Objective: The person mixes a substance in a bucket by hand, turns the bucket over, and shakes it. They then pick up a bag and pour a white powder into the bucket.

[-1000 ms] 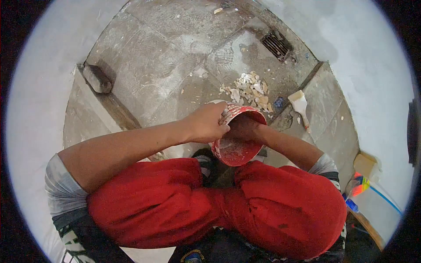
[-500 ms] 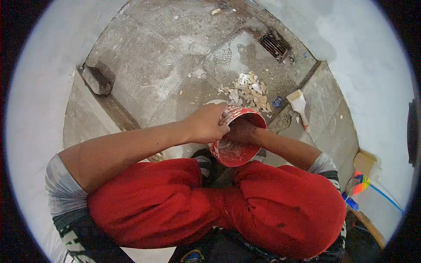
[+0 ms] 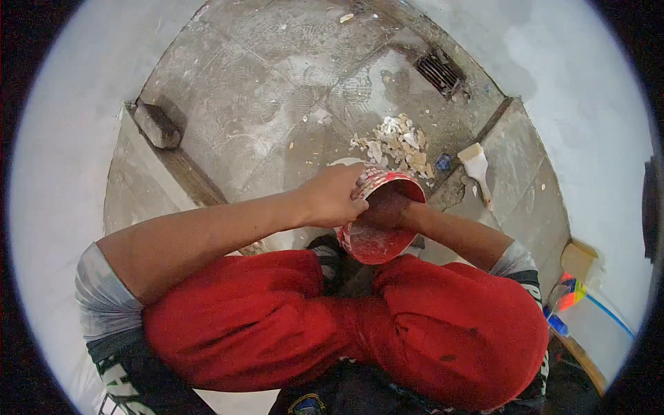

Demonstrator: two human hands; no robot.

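Note:
Between my knees a red bucket (image 3: pixel 380 242) is tilted, its mouth facing me and its outside smeared with white. My left hand (image 3: pixel 337 196) is closed round the bucket's rim at its left side. Through the mouth reaches my right hand (image 3: pixel 387 209), which shows dimly inside the bucket; its fingers are too dark to make out. Just beyond the bucket lies a pile of white and tan flakes (image 3: pixel 402 146) on the dusty floor.
A brush (image 3: pixel 476 169) with a white handle lies right of the pile, near a crumpled blue scrap (image 3: pixel 443 162). Farther off is a floor drain (image 3: pixel 438 73). A grey block (image 3: pixel 158 126) rests at the left ledge. White walls rise on both sides.
The view has shifted slightly, so the floor objects appear a little farther right. My left hand still grips the bucket and my right hand is still inside it.

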